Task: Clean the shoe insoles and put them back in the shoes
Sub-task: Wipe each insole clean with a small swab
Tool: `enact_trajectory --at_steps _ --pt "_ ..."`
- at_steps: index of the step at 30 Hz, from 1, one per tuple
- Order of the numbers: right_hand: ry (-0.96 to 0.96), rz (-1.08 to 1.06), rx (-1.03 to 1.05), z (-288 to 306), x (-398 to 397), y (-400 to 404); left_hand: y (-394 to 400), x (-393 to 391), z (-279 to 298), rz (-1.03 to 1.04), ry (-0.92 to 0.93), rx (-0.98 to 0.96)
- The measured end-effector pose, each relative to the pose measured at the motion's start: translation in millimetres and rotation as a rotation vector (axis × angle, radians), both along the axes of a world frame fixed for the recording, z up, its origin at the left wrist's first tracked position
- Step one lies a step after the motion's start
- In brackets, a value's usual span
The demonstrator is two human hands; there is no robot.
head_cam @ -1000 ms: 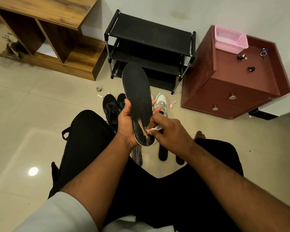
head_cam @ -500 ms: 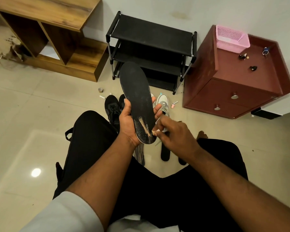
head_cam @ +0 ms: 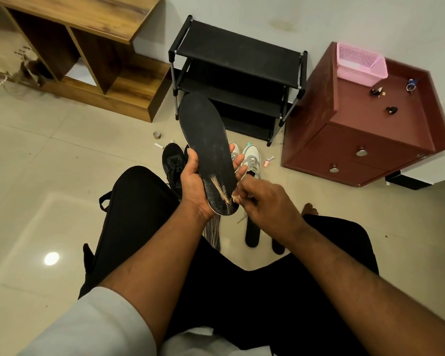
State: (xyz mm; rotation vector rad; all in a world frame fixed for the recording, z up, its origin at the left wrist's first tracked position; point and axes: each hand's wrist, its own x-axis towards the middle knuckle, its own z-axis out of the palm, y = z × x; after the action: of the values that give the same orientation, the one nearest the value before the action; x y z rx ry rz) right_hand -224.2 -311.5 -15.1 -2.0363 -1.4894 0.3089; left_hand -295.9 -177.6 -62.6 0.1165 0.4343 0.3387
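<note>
My left hand (head_cam: 194, 183) grips a long black insole (head_cam: 206, 145) by its heel end, toe pointing away from me. The heel has a worn tan streak. My right hand (head_cam: 265, 201) pinches a small white wipe or swab (head_cam: 235, 199) against the insole's heel edge; what it is exactly I cannot tell. On the floor beyond lie black shoes (head_cam: 172, 160) and white sneakers (head_cam: 252, 158). Another black insole (head_cam: 252, 232) and a striped grey insole (head_cam: 213, 232) lie between my knees.
A black shoe rack (head_cam: 239, 73) stands against the wall, with a wooden shelf unit (head_cam: 88, 47) to its left and a maroon drawer cabinet (head_cam: 365, 134) carrying a pink basket (head_cam: 360, 64) to its right. Small bottles and a tape roll (head_cam: 156, 135) lie near the shoes.
My right hand has slid with the white wipe from the middle of the heel patch toward the insole's right edge. The insole has tilted slightly left.
</note>
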Motion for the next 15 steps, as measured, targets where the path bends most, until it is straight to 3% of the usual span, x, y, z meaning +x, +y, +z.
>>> enact_trajectory --at_steps 15 --pt "-0.039 0.020 0.011 11 2 15 -6 -3 8 0.022 -0.024 -0.008"
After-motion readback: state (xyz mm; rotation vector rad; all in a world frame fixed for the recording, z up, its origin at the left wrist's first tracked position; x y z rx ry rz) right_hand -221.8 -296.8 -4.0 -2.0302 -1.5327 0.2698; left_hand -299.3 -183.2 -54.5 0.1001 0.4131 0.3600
